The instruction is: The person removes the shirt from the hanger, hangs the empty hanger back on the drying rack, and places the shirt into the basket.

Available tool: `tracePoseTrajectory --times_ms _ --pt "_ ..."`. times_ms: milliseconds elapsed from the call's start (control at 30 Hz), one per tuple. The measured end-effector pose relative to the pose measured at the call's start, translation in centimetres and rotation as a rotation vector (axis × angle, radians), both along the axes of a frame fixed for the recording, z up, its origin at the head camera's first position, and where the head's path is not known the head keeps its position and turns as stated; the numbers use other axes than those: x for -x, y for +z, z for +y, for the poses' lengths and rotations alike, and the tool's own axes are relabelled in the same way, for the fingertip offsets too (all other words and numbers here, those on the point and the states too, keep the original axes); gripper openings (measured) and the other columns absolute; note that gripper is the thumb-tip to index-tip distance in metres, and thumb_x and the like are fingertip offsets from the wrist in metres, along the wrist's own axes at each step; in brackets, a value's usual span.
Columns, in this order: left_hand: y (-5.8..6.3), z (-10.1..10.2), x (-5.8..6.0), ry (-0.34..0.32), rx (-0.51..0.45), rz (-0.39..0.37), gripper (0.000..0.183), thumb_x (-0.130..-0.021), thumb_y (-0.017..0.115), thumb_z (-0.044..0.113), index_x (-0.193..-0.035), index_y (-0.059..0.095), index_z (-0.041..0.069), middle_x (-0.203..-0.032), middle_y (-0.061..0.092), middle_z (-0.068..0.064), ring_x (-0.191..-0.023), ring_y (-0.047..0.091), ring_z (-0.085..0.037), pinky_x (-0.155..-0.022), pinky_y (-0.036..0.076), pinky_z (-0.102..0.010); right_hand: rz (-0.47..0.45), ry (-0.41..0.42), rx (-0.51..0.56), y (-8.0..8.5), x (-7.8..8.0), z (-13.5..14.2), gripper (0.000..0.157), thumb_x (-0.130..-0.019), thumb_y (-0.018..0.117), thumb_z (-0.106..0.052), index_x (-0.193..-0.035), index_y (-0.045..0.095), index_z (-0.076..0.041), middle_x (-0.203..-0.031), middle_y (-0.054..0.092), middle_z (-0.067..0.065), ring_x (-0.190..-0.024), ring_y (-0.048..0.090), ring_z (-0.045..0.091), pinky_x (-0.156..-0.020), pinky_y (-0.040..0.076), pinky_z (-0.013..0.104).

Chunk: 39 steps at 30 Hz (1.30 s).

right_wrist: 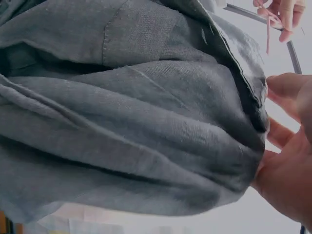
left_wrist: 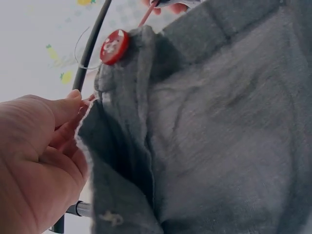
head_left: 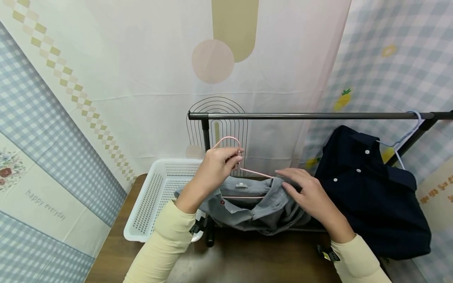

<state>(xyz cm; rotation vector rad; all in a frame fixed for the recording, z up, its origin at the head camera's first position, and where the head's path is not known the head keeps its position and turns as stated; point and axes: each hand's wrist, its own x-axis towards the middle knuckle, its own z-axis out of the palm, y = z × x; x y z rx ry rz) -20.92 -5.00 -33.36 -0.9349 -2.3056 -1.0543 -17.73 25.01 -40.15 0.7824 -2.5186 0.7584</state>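
Observation:
A pink hanger point(head_left: 256, 172) runs through the neck of a grey shirt point(head_left: 244, 220) in the head view. My left hand point(head_left: 221, 163) pinches the hanger at the base of its hook, just below the rail. At the shirt's right shoulder, my right hand point(head_left: 304, 188) touches the cloth with its fingers slightly bent. In the left wrist view a red button point(left_wrist: 115, 47) shows on the shirt's front edge, beside the left hand. Grey folds fill the right wrist view, with the right hand's fingers point(right_wrist: 282, 90) against their edge.
A black clothes rail point(head_left: 283, 116) crosses above the hands. On its right end a navy shirt point(head_left: 368, 196) hangs from a light blue hanger point(head_left: 407, 135). A white perforated basket point(head_left: 141, 212) stands at left on the brown wooden table point(head_left: 116, 247). Patterned cloth covers the walls.

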Motion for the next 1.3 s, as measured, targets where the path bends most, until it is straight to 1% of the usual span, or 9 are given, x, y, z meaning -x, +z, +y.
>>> tracePoseTrajectory --times_ms 133,267,433,533,600,700,867,1167,1300 --pt "-0.2 -0.1 -0.1 -0.014 -0.021 0.008 0.013 -0.098 0.069 0.007 -0.107 0.076 0.002 -0.097 0.078 -0.010 -0.070 0.071 -0.011 -0.067 0.056 -0.014 0.065 0.059 -0.026 0.0 0.4 -0.8 0.042 -0.091 0.078 -0.006 -0.130 0.071 -0.018 -0.126 0.069 0.001 -0.112 0.066 0.019 -0.082 0.059 0.040" --pt "-0.6 0.0 -0.2 -0.022 -0.043 0.043 0.020 -0.097 0.070 0.007 -0.115 0.075 -0.001 -0.108 0.079 -0.013 -0.073 0.074 -0.014 -0.070 0.057 -0.012 0.089 0.073 0.000 -0.3 0.8 -1.1 0.037 -0.089 0.079 -0.002 -0.122 0.075 -0.018 -0.114 0.072 -0.003 -0.096 0.067 0.011 -0.072 0.056 0.028" --pt "-0.8 0.1 -0.4 -0.017 -0.061 0.074 0.026 -0.096 0.071 0.007 -0.120 0.074 -0.003 -0.117 0.077 -0.013 -0.087 0.078 -0.019 -0.080 0.060 -0.018 0.069 0.093 0.088 -0.8 1.1 -1.1 0.036 -0.089 0.076 0.002 -0.118 0.077 -0.020 -0.107 0.073 -0.006 -0.086 0.066 0.006 -0.069 0.048 0.015" --pt "-0.9 0.1 -0.4 -0.012 -0.064 0.084 0.027 -0.096 0.071 0.008 -0.120 0.074 -0.003 -0.118 0.076 -0.012 -0.096 0.078 -0.021 -0.090 0.060 -0.025 0.064 0.103 0.120 -1.0 1.2 -1.0 0.036 -0.089 0.076 0.003 -0.117 0.078 -0.020 -0.105 0.073 -0.006 -0.085 0.065 0.005 -0.069 0.046 0.012" --pt "-1.1 0.1 -0.4 -0.013 -0.060 0.095 0.027 -0.096 0.072 0.008 -0.120 0.073 -0.003 -0.118 0.076 -0.012 -0.096 0.078 -0.021 -0.095 0.058 -0.028 0.069 0.101 0.133 -1.3 1.3 -0.9 0.036 -0.089 0.076 0.004 -0.117 0.079 -0.019 -0.104 0.074 -0.005 -0.084 0.065 0.005 -0.069 0.046 0.012" --pt "-1.3 0.0 -0.3 -0.014 -0.055 0.123 0.026 -0.095 0.072 0.006 -0.120 0.073 -0.004 -0.117 0.077 -0.013 -0.096 0.078 -0.022 -0.094 0.059 -0.028 0.085 0.098 0.142 -1.6 1.2 -0.7 0.036 -0.088 0.076 0.006 -0.115 0.080 -0.017 -0.103 0.074 -0.003 -0.083 0.065 0.006 -0.067 0.046 0.012" --pt "-1.6 -0.1 -0.2 0.002 -0.041 0.162 0.021 -0.095 0.072 0.002 -0.115 0.074 -0.004 -0.110 0.078 -0.015 -0.090 0.076 -0.021 -0.079 0.062 -0.025 0.105 0.102 0.145 -2.1 1.0 -0.4 0.034 -0.086 0.077 0.008 -0.113 0.081 -0.012 -0.102 0.076 -0.001 -0.083 0.067 0.007 -0.067 0.047 0.012" --pt "-1.4 -0.4 -0.5 0.031 -0.016 0.145 0.008 -0.096 0.070 0.002 -0.102 0.072 -0.002 -0.094 0.075 -0.012 -0.074 0.068 -0.016 -0.069 0.059 -0.023 0.126 0.083 0.126 -2.7 1.1 0.6 0.035 -0.085 0.078 0.009 -0.108 0.082 -0.017 -0.105 0.075 -0.001 -0.093 0.071 0.015 -0.079 0.050 0.007" --pt "-1.4 -0.5 -0.6 0.045 -0.006 0.132 0.007 -0.096 0.069 0.001 -0.101 0.071 -0.003 -0.092 0.074 -0.011 -0.072 0.065 -0.015 -0.067 0.058 -0.022 0.112 0.074 0.123 -3.0 1.1 0.8 0.033 -0.086 0.077 0.007 -0.106 0.082 -0.019 -0.106 0.075 -0.003 -0.096 0.070 0.013 -0.082 0.049 0.006"
